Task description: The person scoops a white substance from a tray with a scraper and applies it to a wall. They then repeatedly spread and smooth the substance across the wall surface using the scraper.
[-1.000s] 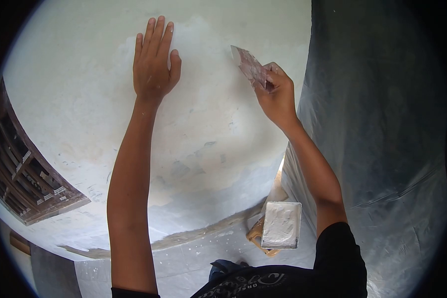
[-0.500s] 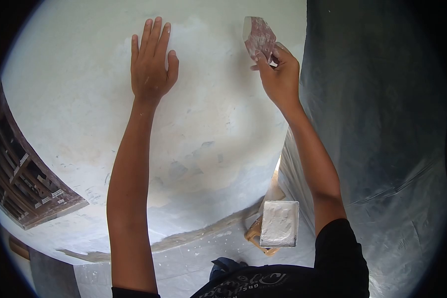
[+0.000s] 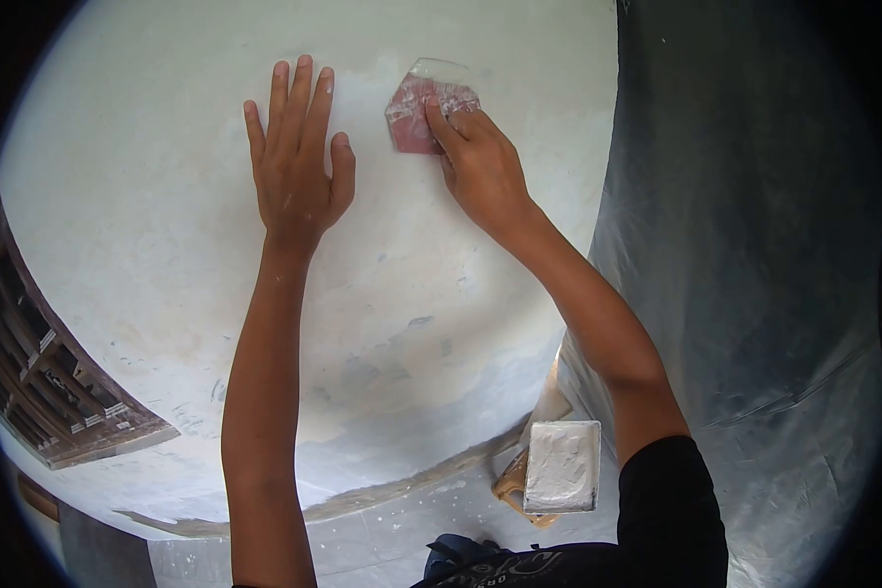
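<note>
My left hand [image 3: 297, 171] lies flat against the pale plastered wall [image 3: 402, 265], fingers spread, holding nothing. To its right, my right hand [image 3: 480, 167] grips a reddish flat putty scraper [image 3: 414, 127], smeared with white paste. The scraper lies close to the wall, its pale edge upward; whether its whole edge touches is hard to tell. Index finger extends over its face, while the other fingers are partly hidden. Low on the right, a rectangular container of white putty [image 3: 563, 465] rests on a yellowish-brown stool [image 3: 513, 482].
A dark wooden slatted frame [image 3: 64, 377] is set in the wall at left. Translucent plastic sheeting [image 3: 745, 245] hangs along the right side. Grey sheeting with white specks [image 3: 382, 539] covers the floor below the wall's bottom edge.
My right hand has brought the scraper left and down, from held away at an angle to lying near the wall. My left hand stays flat on the wall; the view has shifted slightly.
</note>
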Demonstrator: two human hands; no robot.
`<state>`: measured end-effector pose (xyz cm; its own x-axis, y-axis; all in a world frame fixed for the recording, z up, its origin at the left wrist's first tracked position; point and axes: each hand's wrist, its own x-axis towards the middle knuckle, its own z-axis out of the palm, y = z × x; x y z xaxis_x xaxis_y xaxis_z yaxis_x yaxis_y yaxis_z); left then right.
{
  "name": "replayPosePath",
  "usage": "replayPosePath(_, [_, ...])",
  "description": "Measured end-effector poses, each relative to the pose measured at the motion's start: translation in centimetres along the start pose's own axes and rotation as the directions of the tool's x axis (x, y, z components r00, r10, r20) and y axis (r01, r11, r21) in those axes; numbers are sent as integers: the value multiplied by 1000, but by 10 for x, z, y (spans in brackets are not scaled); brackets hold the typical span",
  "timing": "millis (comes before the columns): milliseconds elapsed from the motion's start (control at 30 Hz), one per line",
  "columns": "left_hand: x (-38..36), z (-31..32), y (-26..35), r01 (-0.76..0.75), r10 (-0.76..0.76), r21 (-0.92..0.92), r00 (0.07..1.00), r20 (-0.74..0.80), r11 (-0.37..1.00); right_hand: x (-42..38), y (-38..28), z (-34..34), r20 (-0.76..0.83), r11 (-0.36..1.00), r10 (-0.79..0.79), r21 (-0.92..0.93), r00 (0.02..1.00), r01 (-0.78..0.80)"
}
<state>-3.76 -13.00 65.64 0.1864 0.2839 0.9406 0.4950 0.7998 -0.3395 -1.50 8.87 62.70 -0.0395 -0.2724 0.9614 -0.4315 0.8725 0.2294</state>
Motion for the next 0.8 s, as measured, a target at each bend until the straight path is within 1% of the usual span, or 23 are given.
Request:
replayPosePath(33, [0,0,0,-2,2,-2,1000,0,1000,-5,-1,1,-1,1000,2,-2,1000,-2])
replayPosePath(100, [1,1,1,2,-3,-18,1000,-21,1000,-12,-3,0,33,996,62,55,998,-63])
replayPosePath(233, [1,3,0,-3,2,-23,1000,-22,1000,-15,-16,0,17,990,105,95,994,-106])
replayPosePath(333, [1,3,-1,-10,9,-18,1000,-28,1000,-35,-34,12,15,975,172,141,985,-173])
replayPosePath(367, [1,2,-1,-8,7,-26,1000,-25,1000,-41,-40,15,12,975,171,139,985,-171])
replayPosePath(433, [0,0,1,-5,4,-37,1000,-17,999,-52,-54,19,14,959,239,151,971,-238])
replayPosePath(500, [2,-1,0,2,-4,-89,1000,-25,996,-64,-73,26,15,951,269,154,963,-269])
replayPosePath(567, [3,1,-4,4,-9,-116,999,-42,993,-82,-93,19,53,934,282,212,958,-287])
replayPosePath(600, [2,1,-3,0,-8,-142,999,-54,990,-90,-105,0,68,930,290,215,955,-298])
replayPosePath(633, [1,1,-3,1,-7,-145,999,-37,989,-96,-115,-22,166,812,391,402,905,-424])
replayPosePath(667, [2,1,-3,10,-16,-149,999,-41,989,-99,-119,-37,278,642,454,556,846,-528])
replayPosePath(700, [2,1,-3,24,-32,-150,998,-51,988,-102,-115,-46,332,456,492,689,805,-563])
replayPosePath(733, [1,1,-4,33,-40,-150,998,-44,988,-102,-105,-54,420,167,523,803,742,-572])
replayPosePath(767, [2,2,-4,24,-31,-137,998,-47,990,-97,-93,-61,511,-134,526,839,680,-527])
replayPosePath(800, [2,3,-4,13,-19,-126,998,-51,992,-84,-85,-71,544,-266,541,834,642,-482])
